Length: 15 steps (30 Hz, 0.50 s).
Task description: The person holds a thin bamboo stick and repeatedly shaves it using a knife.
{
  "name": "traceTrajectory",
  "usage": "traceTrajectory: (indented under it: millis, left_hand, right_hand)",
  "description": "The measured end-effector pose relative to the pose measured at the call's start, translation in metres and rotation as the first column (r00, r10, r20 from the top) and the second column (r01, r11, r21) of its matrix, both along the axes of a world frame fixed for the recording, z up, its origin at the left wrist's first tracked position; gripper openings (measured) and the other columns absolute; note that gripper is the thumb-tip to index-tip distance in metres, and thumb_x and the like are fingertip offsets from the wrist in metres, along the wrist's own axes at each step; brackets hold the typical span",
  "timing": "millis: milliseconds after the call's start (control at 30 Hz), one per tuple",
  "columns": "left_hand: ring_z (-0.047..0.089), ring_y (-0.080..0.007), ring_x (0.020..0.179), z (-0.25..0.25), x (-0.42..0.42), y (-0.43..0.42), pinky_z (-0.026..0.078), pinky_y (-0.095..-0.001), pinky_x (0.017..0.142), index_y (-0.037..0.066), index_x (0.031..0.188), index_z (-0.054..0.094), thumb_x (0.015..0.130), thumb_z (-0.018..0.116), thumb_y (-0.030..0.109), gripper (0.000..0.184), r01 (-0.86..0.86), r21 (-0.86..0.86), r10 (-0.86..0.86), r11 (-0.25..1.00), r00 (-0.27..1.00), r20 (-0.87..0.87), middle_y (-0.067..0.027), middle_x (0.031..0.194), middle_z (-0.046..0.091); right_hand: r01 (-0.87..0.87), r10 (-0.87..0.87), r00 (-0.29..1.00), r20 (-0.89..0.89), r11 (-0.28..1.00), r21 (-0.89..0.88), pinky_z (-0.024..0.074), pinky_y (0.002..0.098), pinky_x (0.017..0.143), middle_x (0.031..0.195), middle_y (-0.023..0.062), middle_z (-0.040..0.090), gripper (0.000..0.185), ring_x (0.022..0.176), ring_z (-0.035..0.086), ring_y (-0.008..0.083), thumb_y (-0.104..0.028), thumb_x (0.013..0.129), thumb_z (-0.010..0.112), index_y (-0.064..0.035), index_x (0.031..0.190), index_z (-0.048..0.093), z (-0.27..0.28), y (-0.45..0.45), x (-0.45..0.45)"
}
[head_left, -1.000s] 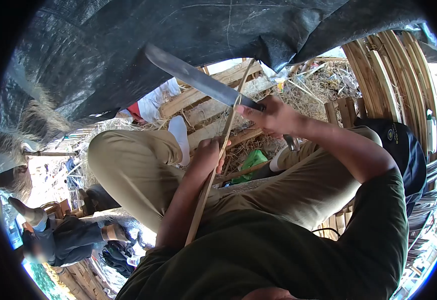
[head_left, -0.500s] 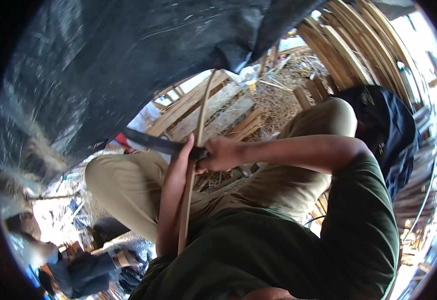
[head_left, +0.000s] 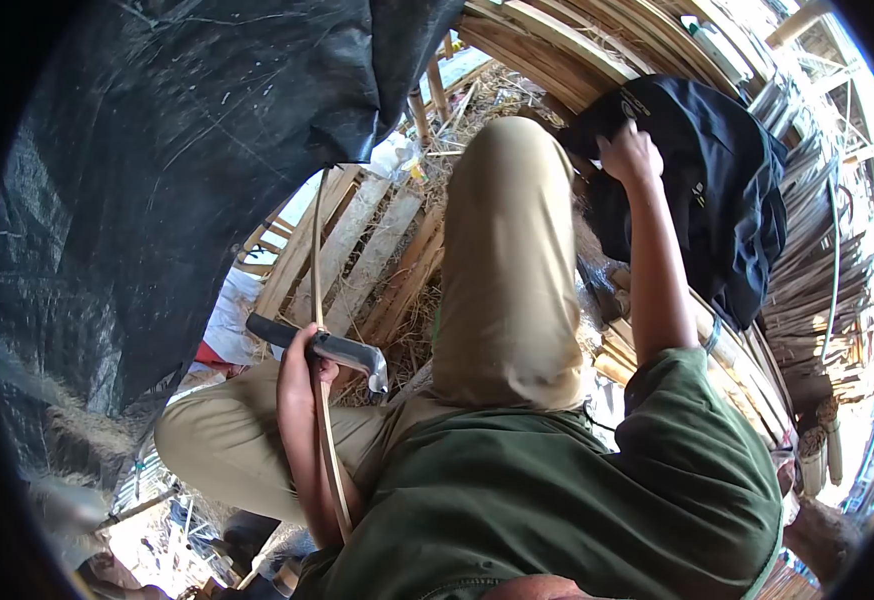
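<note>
My left hand [head_left: 309, 362] is closed around a long thin wooden strip [head_left: 318, 250] and the machete [head_left: 349, 352], whose curved black handle points right, toward my lap. The strip runs from beneath the black sheet down to my left forearm. Away at the upper right, my right hand [head_left: 631, 155] touches a black jacket or bag [head_left: 697, 170] with closed fingers, pinching at its edge; what they hold is too small to name. My raised knee [head_left: 512, 200] lies between the two hands.
A large black plastic sheet [head_left: 177, 170] hangs at the left. Wooden slats [head_left: 367, 240] and straw lie beyond my legs. Stacked wood strips [head_left: 547, 50] are at the top, with bundled thin sticks [head_left: 807, 260] at the right.
My right hand has let go of the machete and moved up right to the black cloth. The machete has passed to my left hand. The view has turned right, and one knee is raised.
</note>
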<state>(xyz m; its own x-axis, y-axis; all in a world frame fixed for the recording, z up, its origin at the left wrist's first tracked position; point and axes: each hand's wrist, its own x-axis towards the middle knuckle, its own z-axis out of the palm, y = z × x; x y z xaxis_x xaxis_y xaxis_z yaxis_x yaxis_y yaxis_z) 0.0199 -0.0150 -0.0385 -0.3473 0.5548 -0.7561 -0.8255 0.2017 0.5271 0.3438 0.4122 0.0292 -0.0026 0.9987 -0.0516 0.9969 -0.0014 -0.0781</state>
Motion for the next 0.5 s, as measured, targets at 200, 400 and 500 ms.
traceTrajectory:
  millis: [200, 400, 500]
  left_hand:
    - [0.045, -0.0059, 0.043, 0.002, -0.001, 0.000, 0.032, -0.0203, 0.033, 0.008, 0.092, 0.061, 0.094, 0.062, 0.027, 0.019, 0.012, 0.011, -0.012, 1.000, 0.999, 0.037, 0.0022, 0.063, 0.054]
    - [0.045, -0.0065, 0.043, -0.001, -0.002, 0.000, 0.033, -0.0197, 0.032, 0.007, 0.094, 0.061, 0.094, 0.061, 0.027, 0.020, 0.008, 0.039, -0.011, 0.999, 0.997, 0.070, 0.0013, 0.062, 0.054]
    - [0.046, -0.0070, 0.043, 0.001, -0.001, 0.000, 0.033, -0.0201, 0.032, 0.007, 0.095, 0.061, 0.094, 0.060, 0.027, 0.020, -0.019, 0.005, 0.018, 1.000, 0.996, 0.083, 0.0004, 0.062, 0.054]
  right_hand:
    - [-0.088, 0.157, 0.967, 0.201, 0.945, -0.316, 0.0519, 0.0442, 0.096, 0.124, 0.0244, 0.063, 0.058, 0.118, 0.061, 0.0345, -0.040, 0.081, 0.075, -0.0033, 0.124, 0.063, -0.117, 0.015, 0.118]
    - [0.093, -0.039, 0.957, -0.289, 0.980, 0.175, 0.0523, 0.0387, 0.070, 0.082, 0.0193, 0.070, 0.028, 0.078, 0.070, 0.0293, -0.018, 0.077, 0.068, 0.0008, 0.098, 0.071, 0.033, -0.003, 0.167]
    - [0.383, 0.013, 0.761, -0.649, 0.799, 0.464, 0.0363, 0.0289, 0.043, 0.057, 0.0018, 0.055, 0.016, 0.047, 0.050, 0.0115, -0.014, 0.081, 0.067, 0.0009, 0.085, 0.068, 0.105, -0.017, 0.228]
